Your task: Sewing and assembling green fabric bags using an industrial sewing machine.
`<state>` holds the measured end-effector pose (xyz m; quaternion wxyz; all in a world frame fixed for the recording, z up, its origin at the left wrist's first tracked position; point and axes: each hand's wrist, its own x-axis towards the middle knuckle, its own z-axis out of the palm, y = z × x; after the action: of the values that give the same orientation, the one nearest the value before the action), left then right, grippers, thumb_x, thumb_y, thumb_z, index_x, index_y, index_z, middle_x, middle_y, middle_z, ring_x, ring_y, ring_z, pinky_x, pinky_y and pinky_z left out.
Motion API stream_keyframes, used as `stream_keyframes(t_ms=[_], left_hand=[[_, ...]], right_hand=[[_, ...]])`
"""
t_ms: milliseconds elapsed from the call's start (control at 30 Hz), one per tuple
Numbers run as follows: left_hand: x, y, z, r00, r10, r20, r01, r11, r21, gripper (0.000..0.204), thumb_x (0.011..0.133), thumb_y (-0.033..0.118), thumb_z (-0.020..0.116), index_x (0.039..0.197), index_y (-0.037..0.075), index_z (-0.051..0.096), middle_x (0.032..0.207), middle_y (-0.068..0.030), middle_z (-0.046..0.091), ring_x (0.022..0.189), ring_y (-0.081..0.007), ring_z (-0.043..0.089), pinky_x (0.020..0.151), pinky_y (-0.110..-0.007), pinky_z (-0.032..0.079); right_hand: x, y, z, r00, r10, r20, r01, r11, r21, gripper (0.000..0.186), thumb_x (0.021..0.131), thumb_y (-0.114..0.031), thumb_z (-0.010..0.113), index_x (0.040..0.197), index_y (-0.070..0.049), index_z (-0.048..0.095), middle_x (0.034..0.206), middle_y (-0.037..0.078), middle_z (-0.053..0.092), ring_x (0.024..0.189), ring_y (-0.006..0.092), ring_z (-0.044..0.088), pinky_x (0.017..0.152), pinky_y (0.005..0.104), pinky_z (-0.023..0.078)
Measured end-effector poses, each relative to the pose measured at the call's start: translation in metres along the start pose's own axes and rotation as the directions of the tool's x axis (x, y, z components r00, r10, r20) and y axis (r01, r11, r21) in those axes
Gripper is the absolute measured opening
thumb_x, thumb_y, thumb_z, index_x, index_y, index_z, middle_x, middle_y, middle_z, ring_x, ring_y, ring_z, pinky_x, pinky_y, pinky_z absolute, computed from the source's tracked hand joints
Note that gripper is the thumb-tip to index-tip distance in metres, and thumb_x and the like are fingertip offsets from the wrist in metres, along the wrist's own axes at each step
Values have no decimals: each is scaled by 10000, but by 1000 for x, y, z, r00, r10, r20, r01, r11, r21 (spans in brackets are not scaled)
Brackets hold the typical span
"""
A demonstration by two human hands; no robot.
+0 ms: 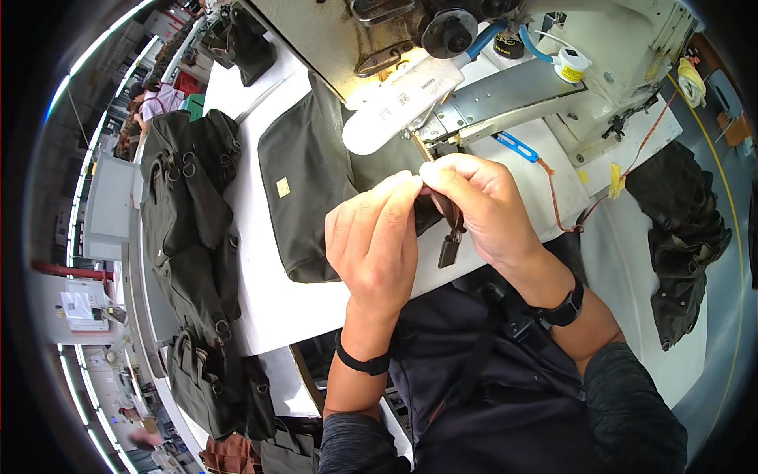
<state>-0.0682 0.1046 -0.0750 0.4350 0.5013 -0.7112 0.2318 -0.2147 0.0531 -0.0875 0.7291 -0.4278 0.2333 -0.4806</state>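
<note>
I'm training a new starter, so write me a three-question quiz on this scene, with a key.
1. Multiple choice: the label on the bag beside the left hand is: A) red; B) tan; C) blue.
2. True or false: the right hand holds the blue tool.
3. Fill the gap: both hands meet at a brown ____.

Key:
1. B.
2. False; the blue tool lies beside the machine, beyond the right hand.
3. Strap.

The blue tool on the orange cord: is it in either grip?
No, the blue tool lies apart from the left grip and right grip, which hold a brown strap.
</note>
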Motion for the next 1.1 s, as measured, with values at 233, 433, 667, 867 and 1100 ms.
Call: stream_keyframes(t_ms=[233, 433, 667, 867, 1100], left_hand=[[4, -7, 1, 1000, 8, 29, -7, 1000, -15, 265, 819, -43, 761, 1063, 60, 755, 1051, -50, 764, 889, -218, 694, 798, -343, 497], [12, -20, 7, 998, 21, 51, -21, 1000, -6, 260, 823, -49, 759, 1056, 66, 750, 1055, -42, 762, 904, -215, 685, 808, -341, 485], [18, -31, 17, 999, 2, 36, -3, 1000, 7, 274, 808, -32, 784, 1061, 67, 755, 953, -40, 729, 864, -229, 656, 805, -351, 472], [18, -27, 22, 997, -77, 20, 76, 996, 51, 137, 859, -4, 799, 981, 52, 773, 998, -67, 784, 889, -214, 724, 816, -324, 514], [15, -31, 34, 995, -54, -81, 54, 999, -1, 188, 826, 10, 788, 1007, 57, 771, 916, -53, 744, 877, -236, 698, 817, -350, 496]], right_hand=[[4, -1, 3, 997, -71, -41, 65, 989, -130, 210, 1046, -175, 643, 966, -10, 746, 764, -47, 629, 661, 12, 512, 569, 204, 395], [16, -6, 4, 995, -66, -81, 47, 976, -213, 232, 1030, -177, 644, 960, 14, 756, 737, -14, 659, 632, 17, 536, 556, 211, 418], [24, -14, 0, 993, -112, -48, 82, 909, -408, 270, 1023, -168, 654, 917, 58, 756, 761, 59, 739, 656, 84, 655, 607, 242, 510], [25, -13, -1, 988, -156, -17, 134, 891, -434, 299, 1024, -178, 666, 889, 72, 757, 760, 68, 729, 674, 102, 675, 627, 255, 525], [28, -11, -5, 983, -182, 11, 163, 848, -505, 323, 1029, -193, 670, 875, 78, 754, 768, 68, 734, 673, 104, 678, 629, 261, 533]])
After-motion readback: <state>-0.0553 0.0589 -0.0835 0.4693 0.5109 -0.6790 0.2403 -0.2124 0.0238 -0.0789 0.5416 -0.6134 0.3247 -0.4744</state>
